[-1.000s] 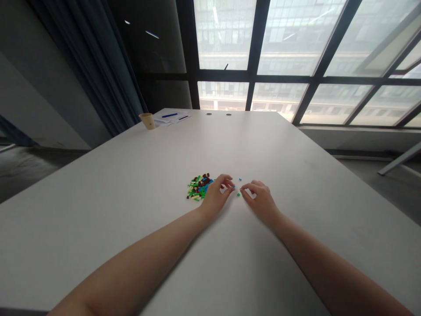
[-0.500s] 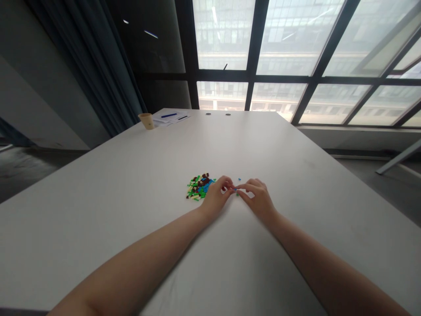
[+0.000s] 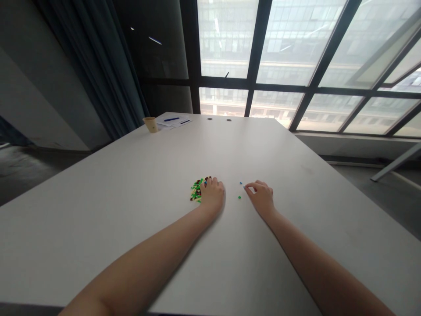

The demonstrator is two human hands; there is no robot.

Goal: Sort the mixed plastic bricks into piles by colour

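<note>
Both hands are down on the table, near the middle of the frame and a bit low. The left hand [image 3: 212,196] sits on top of a small pile of toy bricks [image 3: 196,190], with its fingers curled down over the right side of the pile. It touches the pile, but I cannot tell if it has hold of any brick. The pile has green, brown, yellow and blue bricks, and they are all very small.

The right hand [image 3: 261,197] is off to the side of the pile, well apart from it. It is half closed, with the thumb and first finger bent in close to each other. A tiny blue bit shows at the fingertips [image 3: 246,188], but it is too small to tell if the hand is holding it.

Between the two hands lie a loose blue brick [image 3: 240,182] and a loose green brick [image 3: 239,197], and they are not touching each other.

The white table [image 3: 296,184] fills the lower part of the frame. Far off at its end, toward the upper left, stand a paper cup [image 3: 151,124] and some papers [image 3: 173,123] with a blue pen [image 3: 171,119] on them. A dark curtain [image 3: 95,57] hangs at the upper left, and a big window [image 3: 289,48] with black frames fills the upper right.
</note>
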